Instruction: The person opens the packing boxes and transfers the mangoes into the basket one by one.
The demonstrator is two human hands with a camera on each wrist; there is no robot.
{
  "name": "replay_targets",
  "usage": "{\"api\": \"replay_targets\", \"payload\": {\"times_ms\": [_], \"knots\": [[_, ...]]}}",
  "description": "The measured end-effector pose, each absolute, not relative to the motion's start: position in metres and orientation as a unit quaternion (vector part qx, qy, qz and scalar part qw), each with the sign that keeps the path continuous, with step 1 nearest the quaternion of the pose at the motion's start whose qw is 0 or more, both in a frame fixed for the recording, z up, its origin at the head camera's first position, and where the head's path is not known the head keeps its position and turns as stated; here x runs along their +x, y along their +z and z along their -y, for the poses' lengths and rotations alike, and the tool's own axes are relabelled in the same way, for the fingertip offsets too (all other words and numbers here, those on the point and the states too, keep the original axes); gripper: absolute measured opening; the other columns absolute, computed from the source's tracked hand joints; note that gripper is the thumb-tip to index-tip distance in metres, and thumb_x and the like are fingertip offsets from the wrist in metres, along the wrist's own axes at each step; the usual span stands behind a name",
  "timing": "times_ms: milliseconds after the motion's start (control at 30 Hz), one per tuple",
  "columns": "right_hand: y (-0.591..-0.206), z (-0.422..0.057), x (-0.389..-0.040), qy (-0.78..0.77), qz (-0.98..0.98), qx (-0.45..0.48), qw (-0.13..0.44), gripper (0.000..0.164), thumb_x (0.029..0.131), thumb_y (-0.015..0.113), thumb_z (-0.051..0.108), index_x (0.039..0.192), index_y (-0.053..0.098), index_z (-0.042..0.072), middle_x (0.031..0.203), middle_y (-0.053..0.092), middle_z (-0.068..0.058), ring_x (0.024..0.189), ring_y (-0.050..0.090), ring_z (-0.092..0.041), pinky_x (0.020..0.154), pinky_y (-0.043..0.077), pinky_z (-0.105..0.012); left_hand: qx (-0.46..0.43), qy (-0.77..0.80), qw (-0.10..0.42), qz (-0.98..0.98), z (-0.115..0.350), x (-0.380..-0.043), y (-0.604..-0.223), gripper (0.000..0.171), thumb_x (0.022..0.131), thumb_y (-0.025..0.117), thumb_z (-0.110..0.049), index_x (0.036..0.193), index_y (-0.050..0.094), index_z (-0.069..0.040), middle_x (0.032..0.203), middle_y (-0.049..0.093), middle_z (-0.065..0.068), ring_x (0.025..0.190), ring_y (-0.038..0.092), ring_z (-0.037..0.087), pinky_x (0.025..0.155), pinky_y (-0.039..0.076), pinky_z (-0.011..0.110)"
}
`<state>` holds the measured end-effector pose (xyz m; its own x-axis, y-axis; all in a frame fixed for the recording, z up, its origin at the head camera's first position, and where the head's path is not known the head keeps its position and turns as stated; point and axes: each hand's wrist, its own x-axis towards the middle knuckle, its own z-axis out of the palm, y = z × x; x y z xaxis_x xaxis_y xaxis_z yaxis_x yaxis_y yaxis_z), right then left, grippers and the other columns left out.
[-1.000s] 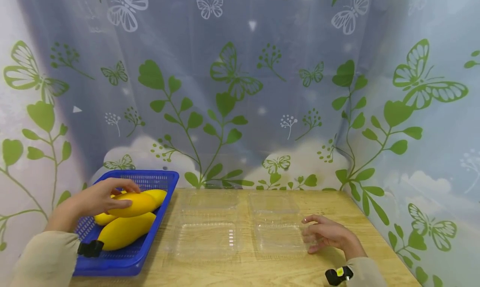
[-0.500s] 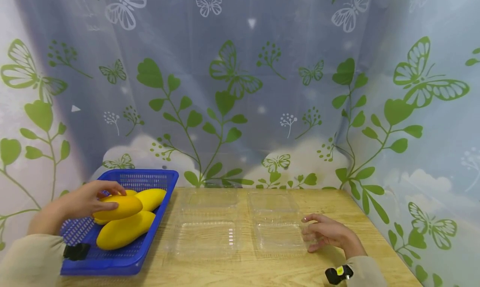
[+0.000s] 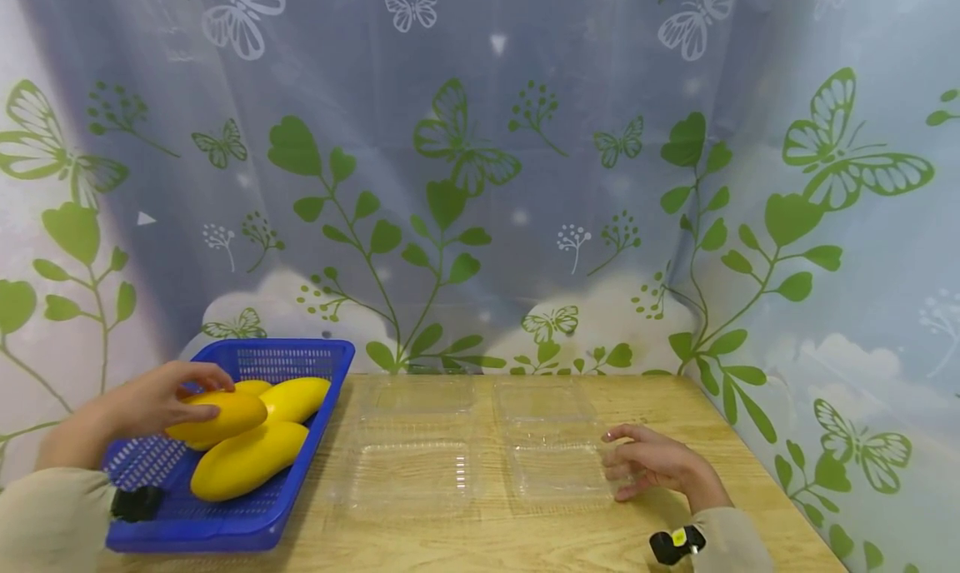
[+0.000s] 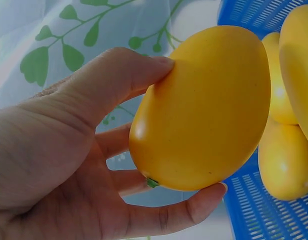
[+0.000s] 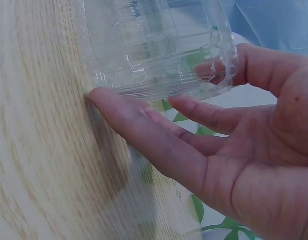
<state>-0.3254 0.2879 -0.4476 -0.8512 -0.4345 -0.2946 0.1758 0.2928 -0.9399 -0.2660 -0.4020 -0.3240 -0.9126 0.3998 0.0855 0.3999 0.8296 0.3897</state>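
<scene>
In the head view my left hand holds a yellow mango over the blue basket. Thumb on one side and fingers on the other grip this mango in the left wrist view, where a small green stem spot shows at its lower end. Several more mangoes lie in the basket. On the right, my right hand has its relaxed fingers against the side of a clear plastic clamshell box. One fingertip shows through the wall of that box in the right wrist view.
A second clear clamshell box stands open between the basket and the first box, on the wooden table. Its lid leans toward the back. A curtain printed with leaves and butterflies hangs behind the table and along its sides.
My left hand has moved left and slightly down with the mango, uncovering more of the mangoes in the basket. My right hand stays at the clear box.
</scene>
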Motion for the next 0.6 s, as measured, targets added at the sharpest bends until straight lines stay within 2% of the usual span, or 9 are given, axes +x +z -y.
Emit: {"api": "replay_targets", "payload": {"times_ms": [33,200,400,600], "knots": [[-0.448,-0.288,-0.326,-0.588,-0.761,-0.084,0.260,0.064,0.100,0.059,0.012,0.149,0.025,-0.012,0.122,0.058,-0.025,0.099,0.069,-0.024,0.080,0.065,-0.047,-0.207,-0.211,-0.005,0.955,0.403,-0.265,-0.324,0.027,0.095,0.073,-0.016,0.120,0.068,-0.006,0.114,0.069,0.014,0.103,0.067,0.034,0.081,0.061,0.047],[-0.447,-0.286,-0.325,-0.585,-0.764,-0.080,0.261,0.064,0.100,0.059,0.012,0.149,0.026,-0.012,0.123,0.057,-0.026,0.098,0.069,-0.024,0.079,0.066,-0.046,-0.185,-0.241,-0.037,0.952,0.409,-0.262,-0.322,0.028,0.098,0.070,-0.014,0.123,0.065,-0.002,0.117,0.065,0.023,0.102,0.067,0.040,0.059,0.058,0.030],[-0.447,-0.286,-0.324,-0.584,-0.765,-0.080,0.258,0.063,0.101,0.058,0.012,0.150,0.026,-0.012,0.128,0.055,-0.030,0.100,0.069,-0.025,0.080,0.065,-0.047,-0.181,-0.235,-0.041,0.954,0.415,-0.263,-0.323,0.026,0.098,0.069,-0.013,0.122,0.065,-0.003,0.115,0.066,0.022,0.101,0.065,0.036,0.058,0.058,0.028],[-0.446,-0.286,-0.324,-0.583,-0.767,-0.080,0.257,0.064,0.100,0.058,0.012,0.149,0.026,-0.013,0.126,0.056,-0.029,0.100,0.069,-0.025,0.080,0.065,-0.047,-0.181,-0.242,-0.043,0.952,0.420,-0.265,-0.326,0.027,0.097,0.070,-0.013,0.121,0.065,-0.002,0.114,0.066,0.024,0.099,0.064,0.034,0.055,0.057,0.027]]}}
